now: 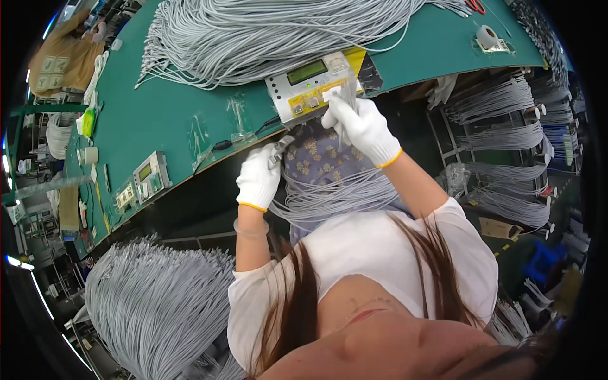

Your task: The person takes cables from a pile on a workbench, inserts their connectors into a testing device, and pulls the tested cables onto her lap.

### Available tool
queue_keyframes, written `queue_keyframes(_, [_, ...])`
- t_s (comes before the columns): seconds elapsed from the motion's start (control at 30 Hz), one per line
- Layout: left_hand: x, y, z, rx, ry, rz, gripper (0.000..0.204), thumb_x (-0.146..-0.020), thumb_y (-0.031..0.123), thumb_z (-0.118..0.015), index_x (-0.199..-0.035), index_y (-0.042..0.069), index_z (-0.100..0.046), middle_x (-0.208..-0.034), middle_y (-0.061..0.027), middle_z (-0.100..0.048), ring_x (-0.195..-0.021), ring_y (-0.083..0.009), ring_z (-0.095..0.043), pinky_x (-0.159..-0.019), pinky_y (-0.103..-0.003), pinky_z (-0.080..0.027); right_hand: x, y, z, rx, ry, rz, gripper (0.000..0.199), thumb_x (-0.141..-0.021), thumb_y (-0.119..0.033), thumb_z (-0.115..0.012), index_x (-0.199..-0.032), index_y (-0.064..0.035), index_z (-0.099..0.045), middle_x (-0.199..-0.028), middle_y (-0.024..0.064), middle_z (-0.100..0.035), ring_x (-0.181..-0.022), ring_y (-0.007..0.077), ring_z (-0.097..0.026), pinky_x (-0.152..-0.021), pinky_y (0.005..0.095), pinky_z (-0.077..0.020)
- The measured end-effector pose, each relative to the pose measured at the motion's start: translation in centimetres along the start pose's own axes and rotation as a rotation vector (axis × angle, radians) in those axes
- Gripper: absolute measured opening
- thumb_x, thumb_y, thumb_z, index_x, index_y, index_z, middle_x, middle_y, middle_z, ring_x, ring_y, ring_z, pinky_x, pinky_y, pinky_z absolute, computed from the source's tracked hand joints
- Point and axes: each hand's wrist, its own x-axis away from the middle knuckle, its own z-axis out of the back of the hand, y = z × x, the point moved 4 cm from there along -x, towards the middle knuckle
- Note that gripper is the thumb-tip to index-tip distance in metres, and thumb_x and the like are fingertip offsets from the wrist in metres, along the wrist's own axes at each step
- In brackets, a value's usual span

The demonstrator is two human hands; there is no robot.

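Note:
My left hand (258,176), in a white glove with a yellow cuff, is closed around several cable connectors (280,149) just off the bench's front edge. My right hand (367,130), gloved alike, pinches a grey cable at the front of the cable tester (282,96). Fingers partly cover that cable's end, so whether it is plugged in I cannot tell. The tester is a pale box with a small green display, a lit green light and yellow-taped ports. A bundle of grey cables (339,197) lies across my lap, over a flowered purple cloth (323,158).
A large heap of grey cables (272,38) covers the green bench (171,120) behind the tester. A second tester (151,176) stands at the left. Another thick bundle (158,304) hangs lower left. Racks of cables (500,139) stand right, below a tape roll (487,36).

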Motion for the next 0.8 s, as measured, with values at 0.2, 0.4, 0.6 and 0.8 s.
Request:
queue_keyframes(0.2, [0.9,4.5,-1.6,1.507,-0.285,0.333,0.021,-0.096,0.02,-0.058,-0.106,0.004,-0.068,-0.068,-0.0002,-0.06,-0.048,-0.0039,-0.043,-0.042,-0.019,-0.029,0.3,0.8,-0.2,0.116,-0.005,-0.002,0.046,-0.096,-0.038,-0.052,-0.071,-0.0002,-0.063,-0.063,0.0049,-0.061,-0.059,0.0128,-0.056,-0.06,0.0293,-0.0457])
queue_keyframes(0.4, [-1.4,6.7,-1.9,1.674,-0.205,0.444,0.026,-0.099,0.028,-0.054,-0.1,0.005,-0.067,-0.067,-0.0007,-0.059,-0.048,-0.005,-0.046,-0.04,-0.019,-0.031,-0.8,1.6,-0.7,0.081,0.04,-0.01,0.043,-0.094,-0.036,-0.053,-0.07,-0.0004,-0.063,-0.061,0.0055,-0.06,-0.058,0.013,-0.055,-0.059,0.0305,-0.0454])
queue_keyframes(0.6, [-0.6,6.7,-2.0,1.423,-0.069,0.486,0.027,-0.099,0.03,-0.057,-0.1,0.006,-0.068,-0.064,0.0008,-0.058,-0.045,-0.0044,-0.043,-0.04,-0.019,-0.03,-0.2,-1.6,1.1,0.458,-0.132,-0.027,0.047,-0.096,-0.043,-0.049,-0.078,-0.0032,-0.067,-0.069,0.0084,-0.067,-0.061,0.0221,-0.063,-0.062,0.0329,-0.0493])
queue_keyframes(0.8, [-1.2,7.7,-2.0,1.373,-0.05,0.508,0.027,-0.096,0.031,-0.061,-0.098,0.005,-0.07,-0.064,-0.0004,-0.062,-0.046,-0.0058,-0.048,-0.041,-0.02,-0.035,-1.2,-8.5,1.1,0.24,0.028,0.434,0.042,-0.1,-0.032,-0.049,-0.076,-0.0002,-0.063,-0.061,0.0069,-0.06,-0.058,0.0163,-0.058,-0.059,0.0312,-0.0469])
